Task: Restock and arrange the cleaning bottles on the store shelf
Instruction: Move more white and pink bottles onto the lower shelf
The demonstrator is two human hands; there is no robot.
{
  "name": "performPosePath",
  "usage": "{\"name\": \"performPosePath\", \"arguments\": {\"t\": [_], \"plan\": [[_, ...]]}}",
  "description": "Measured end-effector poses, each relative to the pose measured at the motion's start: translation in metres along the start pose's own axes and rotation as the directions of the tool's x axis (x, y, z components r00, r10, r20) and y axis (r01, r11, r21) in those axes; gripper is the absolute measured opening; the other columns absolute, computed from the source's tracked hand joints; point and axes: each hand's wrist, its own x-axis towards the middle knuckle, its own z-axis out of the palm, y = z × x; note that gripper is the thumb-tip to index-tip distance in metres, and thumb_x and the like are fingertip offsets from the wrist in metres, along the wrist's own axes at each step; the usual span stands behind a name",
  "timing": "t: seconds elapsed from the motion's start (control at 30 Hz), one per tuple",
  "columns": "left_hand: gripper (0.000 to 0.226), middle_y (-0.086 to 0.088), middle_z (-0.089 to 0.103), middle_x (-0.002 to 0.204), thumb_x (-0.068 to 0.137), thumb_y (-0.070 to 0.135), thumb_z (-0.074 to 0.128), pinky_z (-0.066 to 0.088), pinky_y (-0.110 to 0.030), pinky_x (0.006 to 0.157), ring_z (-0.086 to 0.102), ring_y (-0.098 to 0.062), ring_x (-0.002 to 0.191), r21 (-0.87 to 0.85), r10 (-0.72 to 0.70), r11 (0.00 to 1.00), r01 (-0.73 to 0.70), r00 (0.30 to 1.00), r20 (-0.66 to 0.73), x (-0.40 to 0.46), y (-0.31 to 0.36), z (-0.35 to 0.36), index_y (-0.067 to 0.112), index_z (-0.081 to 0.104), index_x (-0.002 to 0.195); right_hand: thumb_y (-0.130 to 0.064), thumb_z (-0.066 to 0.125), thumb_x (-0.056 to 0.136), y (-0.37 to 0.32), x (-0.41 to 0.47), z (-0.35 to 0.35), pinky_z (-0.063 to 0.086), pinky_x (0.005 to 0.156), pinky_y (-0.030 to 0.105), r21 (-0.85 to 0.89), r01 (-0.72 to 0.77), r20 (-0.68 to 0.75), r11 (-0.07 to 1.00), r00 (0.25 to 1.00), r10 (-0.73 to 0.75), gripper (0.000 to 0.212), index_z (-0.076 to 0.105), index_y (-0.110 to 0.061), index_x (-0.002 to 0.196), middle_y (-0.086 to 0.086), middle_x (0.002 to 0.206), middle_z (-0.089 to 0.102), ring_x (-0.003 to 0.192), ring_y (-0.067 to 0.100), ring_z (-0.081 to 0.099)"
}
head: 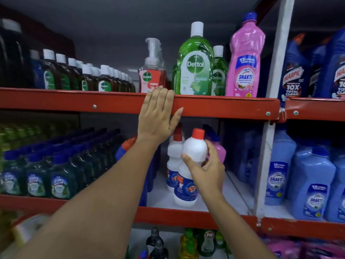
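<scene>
Your right hand (207,171) wraps the red-capped white bottle's (193,152) smooth, probably hefty shoulder from its 4 o'clock side, while your left hand (158,116) lies flat-fingered on the red shelf rail (224,107).

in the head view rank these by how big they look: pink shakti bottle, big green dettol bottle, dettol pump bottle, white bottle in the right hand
1. pink Shakti bottle
2-3. big green Dettol bottle and white bottle held by the right hand: about alike, and the white one is nearer the camera, so unranked
4. Dettol pump bottle

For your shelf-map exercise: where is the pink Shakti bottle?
Head view: pink Shakti bottle stands on the top shelf, right of the green Dettol bottle.
</scene>
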Motion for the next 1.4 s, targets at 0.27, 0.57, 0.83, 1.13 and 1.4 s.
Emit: {"name": "performPosePath", "arguments": {"t": [0.27,0.57,0.83,1.13,1.4], "plan": [[0.054,-0.014,0.063,0.119,0.099,0.043,0.030,0.034,-0.039,0.108,0.055,-0.029,0.117,0.027,0.029,0.999,-0.024,0.985,-0.170,0.000,-0.003,0.013,0.004,0.059,0.121,-0.042,0.081,0.068,0.021,-0.010,0.044,0.052,0.082,0.034,-0.027,-0.026,-0.024,0.999,0.999,0.025,0.068,0.051,-0.027,0.128,-0.007,0.113,0.064,0.101,0.016,0.061],[0.053,-0.012,0.066,0.116,0.098,0.043,0.030,0.038,-0.038,0.105,0.058,-0.026,0.114,0.045,0.038,0.999,-0.027,0.966,-0.255,0.000,-0.003,0.017,0.005,0.063,0.117,-0.051,0.080,0.065,0.030,-0.019,0.060,0.055,0.087,0.042,-0.108,-0.004,-0.035,0.994,0.999,0.000,0.079,0.050,-0.026,0.133,-0.001,0.125,0.065,0.110,0.021,0.061],[0.052,-0.012,0.064,0.119,0.099,0.042,0.031,0.036,-0.039,0.108,0.056,-0.027,0.117,0.029,0.024,0.999,-0.018,0.974,-0.227,-0.001,-0.003,0.016,0.005,0.061,0.120,-0.043,0.079,0.070,0.034,-0.021,0.057,0.044,0.084,0.030,-0.179,0.058,0.026,0.982,0.998,-0.055,0.083,0.042,-0.023,0.141,0.000,0.136,0.057,0.119,0.022,0.055],[0.052,-0.014,0.060,0.124,0.100,0.042,0.031,0.028,-0.038,0.113,0.050,-0.028,0.123,-0.019,0.007,1.000,-0.009,0.995,-0.100,-0.001,-0.003,0.004,0.003,0.055,0.125,-0.053,0.040,0.096,0.033,-0.028,0.025,0.013,0.120,0.032,-0.373,0.352,0.206,0.858,0.933,-0.293,0.077,-0.008,-0.030,0.151,0.000,0.164,0.002,0.150,0.011,-0.003],[0.052,-0.016,0.057,0.128,0.101,0.042,0.031,0.026,-0.040,0.115,0.046,-0.030,0.127,-0.070,-0.021,0.997,0.021,1.000,0.011,-0.004,-0.001,-0.004,0.002,0.052,0.128,-0.049,0.040,0.097,-0.005,0.020,-0.038,0.004,0.123,0.041,-0.580,0.543,0.131,0.607,0.798,-0.588,0.074,0.008,-0.015,0.154,0.011,0.163,0.004,0.151,0.024,-0.003]]}}
